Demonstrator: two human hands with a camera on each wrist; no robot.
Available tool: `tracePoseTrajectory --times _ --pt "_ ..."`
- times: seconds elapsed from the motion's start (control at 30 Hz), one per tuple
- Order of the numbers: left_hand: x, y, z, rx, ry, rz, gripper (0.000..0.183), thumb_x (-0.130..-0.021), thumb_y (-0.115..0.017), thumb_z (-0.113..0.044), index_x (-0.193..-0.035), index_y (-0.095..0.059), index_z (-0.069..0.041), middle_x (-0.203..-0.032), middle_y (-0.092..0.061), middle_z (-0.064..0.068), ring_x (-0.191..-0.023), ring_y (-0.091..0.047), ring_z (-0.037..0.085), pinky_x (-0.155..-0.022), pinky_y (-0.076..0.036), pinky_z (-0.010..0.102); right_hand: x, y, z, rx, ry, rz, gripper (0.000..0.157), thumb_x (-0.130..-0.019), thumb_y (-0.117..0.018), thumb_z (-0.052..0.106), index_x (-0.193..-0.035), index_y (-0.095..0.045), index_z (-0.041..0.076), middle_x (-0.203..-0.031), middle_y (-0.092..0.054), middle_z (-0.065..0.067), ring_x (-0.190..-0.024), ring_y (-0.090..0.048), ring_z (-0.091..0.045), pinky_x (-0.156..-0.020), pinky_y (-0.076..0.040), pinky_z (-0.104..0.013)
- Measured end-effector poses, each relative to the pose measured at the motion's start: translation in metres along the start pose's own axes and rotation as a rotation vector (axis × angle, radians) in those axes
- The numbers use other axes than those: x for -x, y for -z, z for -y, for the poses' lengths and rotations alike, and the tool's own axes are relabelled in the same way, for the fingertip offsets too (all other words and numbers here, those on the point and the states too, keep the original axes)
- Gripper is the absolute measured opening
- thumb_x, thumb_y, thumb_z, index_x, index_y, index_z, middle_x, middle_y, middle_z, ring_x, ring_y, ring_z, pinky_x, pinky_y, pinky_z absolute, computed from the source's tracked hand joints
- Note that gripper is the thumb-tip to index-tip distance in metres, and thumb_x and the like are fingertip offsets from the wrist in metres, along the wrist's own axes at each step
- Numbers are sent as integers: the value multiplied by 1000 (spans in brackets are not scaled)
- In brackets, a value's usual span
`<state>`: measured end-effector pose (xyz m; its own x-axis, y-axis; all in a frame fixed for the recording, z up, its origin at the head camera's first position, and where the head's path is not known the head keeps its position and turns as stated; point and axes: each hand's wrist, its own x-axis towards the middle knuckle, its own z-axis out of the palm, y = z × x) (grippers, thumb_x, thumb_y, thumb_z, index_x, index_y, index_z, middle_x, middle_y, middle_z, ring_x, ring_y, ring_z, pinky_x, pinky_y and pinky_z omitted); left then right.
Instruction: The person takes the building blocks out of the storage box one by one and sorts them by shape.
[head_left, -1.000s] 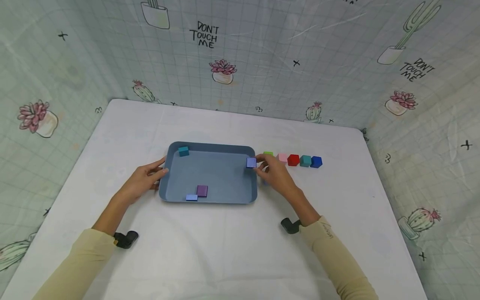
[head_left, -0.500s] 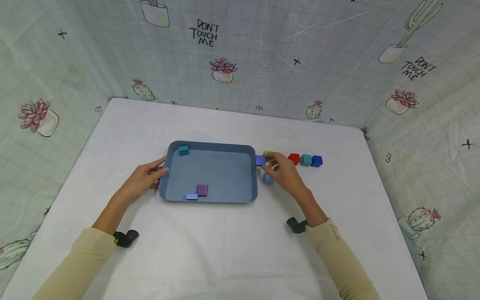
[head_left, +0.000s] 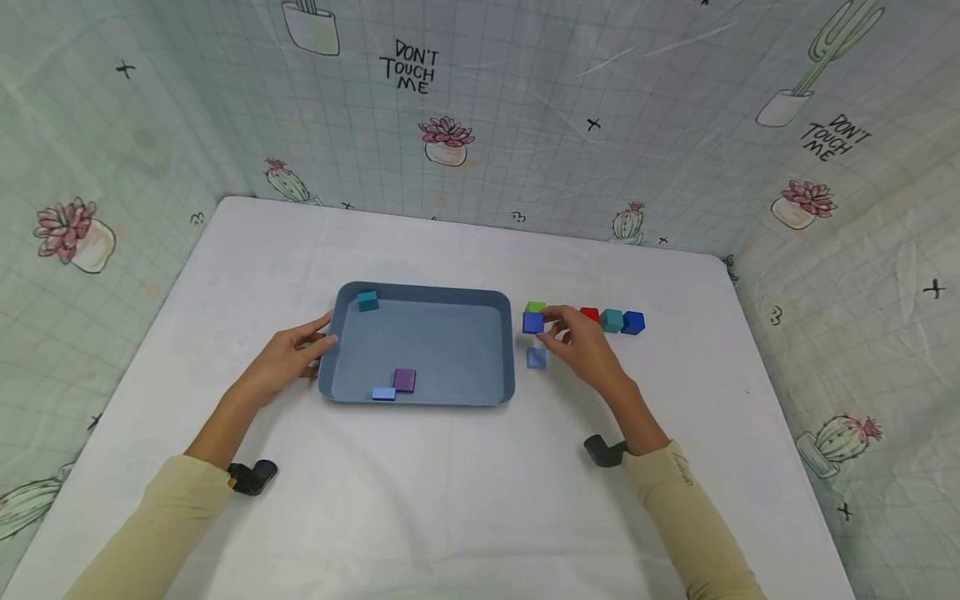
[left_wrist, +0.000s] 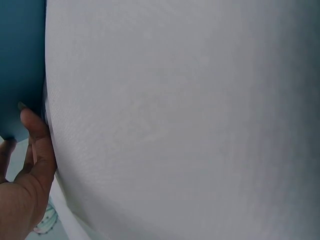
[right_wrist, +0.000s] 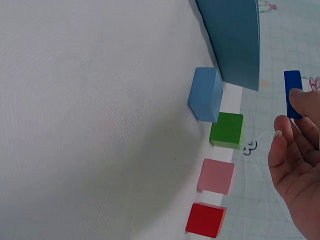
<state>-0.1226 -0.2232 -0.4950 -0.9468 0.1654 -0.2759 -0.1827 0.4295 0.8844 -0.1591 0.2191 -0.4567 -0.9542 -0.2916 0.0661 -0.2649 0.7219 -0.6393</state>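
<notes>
My left hand [head_left: 285, 360] grips the left edge of a blue-grey tray [head_left: 420, 406], thumb over the rim and fingers along the outside; the left wrist view shows the thumb [left_wrist: 37, 130] against the tray wall. To the right of the tray, my right hand [head_left: 583, 343] pinches a blue block [head_left: 533, 322] between thumb and fingers. The right wrist view shows that blue block [right_wrist: 293, 95] raised, seen edge-on. Behind it in the head view is a green block [head_left: 536, 307]; a light blue block [head_left: 536, 357] lies nearer me.
A teal block [head_left: 367, 301], a purple block [head_left: 404, 381] and a light blue block [head_left: 383, 394] lie in the tray. Right of my hand are a red block [head_left: 590, 314], another teal block [head_left: 612, 321] and a dark blue block [head_left: 633, 322]. A pink block [right_wrist: 217, 176] shows in the right wrist view.
My right hand has moved right with the blue block, from over the tray's right rim to outside it. The left hand and tray stay in place.
</notes>
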Motion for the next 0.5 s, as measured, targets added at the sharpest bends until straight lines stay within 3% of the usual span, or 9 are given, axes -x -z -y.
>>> tracePoseTrajectory --times 0.5 --pt "-1 -1 1 1 -3 -3 62 -98 -51 -35 -150 -22 -19 -130 -42 27 -108 -53 40 -73 -53 31 15 13 -21 -20 -42 -18 39 -87 -70 12 -123 -56 4 -109 -61 -12 -90 -55 -21 -80 -49 -38"
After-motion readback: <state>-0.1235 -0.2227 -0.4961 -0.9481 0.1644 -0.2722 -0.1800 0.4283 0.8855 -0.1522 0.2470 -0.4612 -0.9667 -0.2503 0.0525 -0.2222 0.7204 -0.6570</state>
